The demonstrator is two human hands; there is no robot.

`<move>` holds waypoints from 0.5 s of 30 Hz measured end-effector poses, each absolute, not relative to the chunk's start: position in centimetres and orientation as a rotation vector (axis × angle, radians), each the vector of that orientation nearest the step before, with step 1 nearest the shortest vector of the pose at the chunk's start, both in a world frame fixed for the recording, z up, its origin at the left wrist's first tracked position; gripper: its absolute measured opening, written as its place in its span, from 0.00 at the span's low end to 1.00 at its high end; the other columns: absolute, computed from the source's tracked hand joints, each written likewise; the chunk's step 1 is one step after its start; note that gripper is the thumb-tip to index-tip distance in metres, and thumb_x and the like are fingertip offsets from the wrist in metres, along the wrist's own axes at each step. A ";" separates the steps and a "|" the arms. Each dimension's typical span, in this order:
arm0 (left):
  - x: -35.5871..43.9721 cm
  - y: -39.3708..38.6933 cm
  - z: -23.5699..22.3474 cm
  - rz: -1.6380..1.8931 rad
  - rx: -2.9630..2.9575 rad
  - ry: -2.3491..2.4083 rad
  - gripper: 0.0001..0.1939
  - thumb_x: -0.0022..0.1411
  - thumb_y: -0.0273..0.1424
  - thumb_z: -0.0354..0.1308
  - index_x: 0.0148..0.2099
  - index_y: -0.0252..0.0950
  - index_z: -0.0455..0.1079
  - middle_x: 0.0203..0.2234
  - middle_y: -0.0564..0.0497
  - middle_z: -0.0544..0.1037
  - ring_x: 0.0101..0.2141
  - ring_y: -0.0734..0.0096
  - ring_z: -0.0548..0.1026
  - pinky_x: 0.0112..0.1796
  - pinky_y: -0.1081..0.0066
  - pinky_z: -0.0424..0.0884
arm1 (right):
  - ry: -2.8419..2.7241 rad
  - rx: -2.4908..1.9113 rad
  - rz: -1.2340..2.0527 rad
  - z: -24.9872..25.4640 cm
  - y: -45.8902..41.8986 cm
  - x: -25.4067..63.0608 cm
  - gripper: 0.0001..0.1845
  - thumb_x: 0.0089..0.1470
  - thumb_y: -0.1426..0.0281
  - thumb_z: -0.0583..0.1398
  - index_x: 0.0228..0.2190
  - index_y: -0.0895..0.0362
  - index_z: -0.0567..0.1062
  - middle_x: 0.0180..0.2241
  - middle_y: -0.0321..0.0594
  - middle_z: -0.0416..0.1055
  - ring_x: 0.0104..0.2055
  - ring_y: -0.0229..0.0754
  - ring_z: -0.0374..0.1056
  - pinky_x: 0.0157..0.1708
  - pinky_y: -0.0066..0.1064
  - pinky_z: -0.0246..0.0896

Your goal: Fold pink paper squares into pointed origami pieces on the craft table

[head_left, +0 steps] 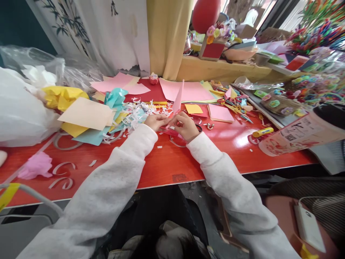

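Observation:
A folded sheet of pink paper (178,99) stands up between my hands above the red table. Its lower edge is pinched by my left hand (156,122), fingers closed. My right hand (184,126) is closed on the same paper from the other side, thumb and fingertips together. Beneath my hands lies something pink and shiny, partly covered, and a dark scissors handle (198,128) shows beside my right wrist. Near my right hand are a yellow paper square (193,109) and a stack of pink paper squares (221,113).
White paper shreds (134,113) heap left of my hands, by cream and yellow sheets (86,112). Larger pink sheets (188,90) lie behind. On the right are a yellow glue stick (262,132) and a large tilted cup (302,133). The red table (167,169) ends close to my body.

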State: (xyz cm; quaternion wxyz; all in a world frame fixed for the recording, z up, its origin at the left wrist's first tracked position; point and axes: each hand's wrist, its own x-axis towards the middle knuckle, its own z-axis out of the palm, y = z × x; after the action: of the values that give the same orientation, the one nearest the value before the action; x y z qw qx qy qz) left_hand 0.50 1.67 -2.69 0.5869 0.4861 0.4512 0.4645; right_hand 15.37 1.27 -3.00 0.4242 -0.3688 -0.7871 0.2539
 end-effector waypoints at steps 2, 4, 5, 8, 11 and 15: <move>0.7 1.4 -2.6 1.063 1.081 1.000 0.10 0.41 0.33 0.64 0.25 0.32 0.68 0.16 0.53 0.71 0.18 0.76 0.69 0.22 0.72 0.69 | -2.021 -0.926 0.553 -2.7 1.0 15.3 0.02 0.41 0.72 0.60 0.23 0.57 0.71 0.28 0.37 0.59 0.28 0.34 0.57 0.28 0.28 0.58; 0.9 1.1 -2.4 1.038 1.049 0.961 0.11 0.44 0.36 0.62 0.27 0.32 0.68 0.19 0.52 0.72 0.20 0.75 0.70 0.24 0.70 0.71 | -2.039 -0.902 0.528 -2.5 0.9 15.4 0.01 0.42 0.72 0.60 0.24 0.57 0.72 0.28 0.37 0.59 0.27 0.34 0.57 0.27 0.28 0.58; 1.0 1.0 -2.4 1.028 1.045 0.968 0.13 0.47 0.38 0.59 0.27 0.31 0.68 0.20 0.51 0.72 0.20 0.74 0.71 0.24 0.69 0.71 | -2.032 -0.896 0.515 -2.5 0.9 15.4 0.01 0.43 0.72 0.59 0.24 0.57 0.72 0.28 0.37 0.59 0.27 0.34 0.57 0.28 0.28 0.58; 1.3 1.0 -2.3 1.107 1.127 1.039 0.16 0.48 0.42 0.56 0.30 0.32 0.66 0.22 0.50 0.72 0.21 0.73 0.71 0.24 0.67 0.71 | -1.918 -0.952 0.486 -2.7 1.3 15.6 0.02 0.42 0.74 0.59 0.25 0.57 0.71 0.29 0.37 0.59 0.28 0.33 0.58 0.28 0.28 0.58; 1.3 1.1 -2.3 1.233 1.290 0.982 0.15 0.43 0.36 0.62 0.31 0.33 0.64 0.22 0.52 0.72 0.23 0.73 0.72 0.27 0.68 0.72 | -1.798 -0.999 0.592 -3.0 1.7 15.8 0.05 0.41 0.73 0.58 0.27 0.57 0.69 0.31 0.37 0.60 0.28 0.33 0.59 0.27 0.27 0.58; 1.4 0.9 -2.5 1.284 1.489 0.942 0.12 0.47 0.35 0.58 0.32 0.33 0.65 0.25 0.52 0.72 0.27 0.74 0.72 0.32 0.68 0.71 | -1.748 -0.962 0.731 -3.0 2.0 16.0 0.07 0.40 0.73 0.58 0.28 0.58 0.67 0.33 0.38 0.60 0.29 0.32 0.61 0.27 0.26 0.59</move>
State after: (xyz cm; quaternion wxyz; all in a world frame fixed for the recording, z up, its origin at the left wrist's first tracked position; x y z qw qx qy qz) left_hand 1.43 0.95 -2.53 0.4622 0.6057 0.3832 0.5222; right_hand 16.00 1.98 -3.05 0.4867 -0.3955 -0.7186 0.3005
